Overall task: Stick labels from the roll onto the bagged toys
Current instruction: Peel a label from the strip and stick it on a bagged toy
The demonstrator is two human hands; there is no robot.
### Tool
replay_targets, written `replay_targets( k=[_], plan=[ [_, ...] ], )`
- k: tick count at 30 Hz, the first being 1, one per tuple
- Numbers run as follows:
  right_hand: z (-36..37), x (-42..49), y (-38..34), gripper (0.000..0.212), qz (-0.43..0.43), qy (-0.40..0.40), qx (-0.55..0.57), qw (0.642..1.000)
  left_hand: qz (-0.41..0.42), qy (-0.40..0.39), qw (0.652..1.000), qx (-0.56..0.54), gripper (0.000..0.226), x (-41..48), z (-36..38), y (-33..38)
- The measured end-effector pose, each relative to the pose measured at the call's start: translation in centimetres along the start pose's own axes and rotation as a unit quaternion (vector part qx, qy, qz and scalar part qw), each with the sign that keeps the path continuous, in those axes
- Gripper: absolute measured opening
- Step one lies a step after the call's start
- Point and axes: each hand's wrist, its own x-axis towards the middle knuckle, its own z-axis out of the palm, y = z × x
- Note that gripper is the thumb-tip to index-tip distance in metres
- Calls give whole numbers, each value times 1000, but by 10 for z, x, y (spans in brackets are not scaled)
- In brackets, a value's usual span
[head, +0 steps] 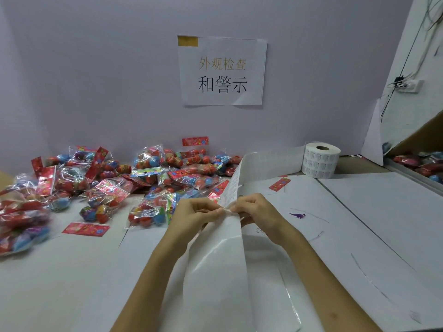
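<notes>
Print on roll labels too small to read. Left hand and right hand cover pinched edge of label strip; single label there indiscernible. Pile of bagged toys cut off at left edge, boxed bags at right edge.

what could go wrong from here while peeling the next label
1. The left hand and right hand both pinch the white label strip at one spot; a small label might crease or stick to a finger.
2. That strip runs back to the white roll of labels standing on end; a hard tug may drag it.
3. The long glossy white backing paper trailing toward the person could bunch up and get in the way.
</notes>
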Motion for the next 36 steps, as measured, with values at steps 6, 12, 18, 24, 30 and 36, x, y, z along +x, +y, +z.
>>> replay_targets(
  k=[6, 12, 18, 24, 30, 36],
  plan=[
    [-1, 3, 4, 23, -10, 17, -13, 1000, -64, -10, 996, -56, 12, 1, -1, -1],
    [-3, 3, 8, 26, -29, 22, -8, 999, 75, 41, 996, -17, 16, 0, 2, 1],
    [-3, 2, 7, 26, -29, -5, 47, 998, 159, 22, 983, 89, 16, 3, 5, -6],
    [3, 2, 11, 12, -18, 10, 55, 998, 229, 65, 959, 156, 18, 5, 6, -10],
    [6, 4, 11, 13, -8, 44, 105, 994, 224, 70, 958, 165, 23, 3, 6, -10],
    [4, 4, 11, 14, -5, 25, 122, 992, 222, 81, 957, 170, 23, 1, 6, -8]
  ],
)
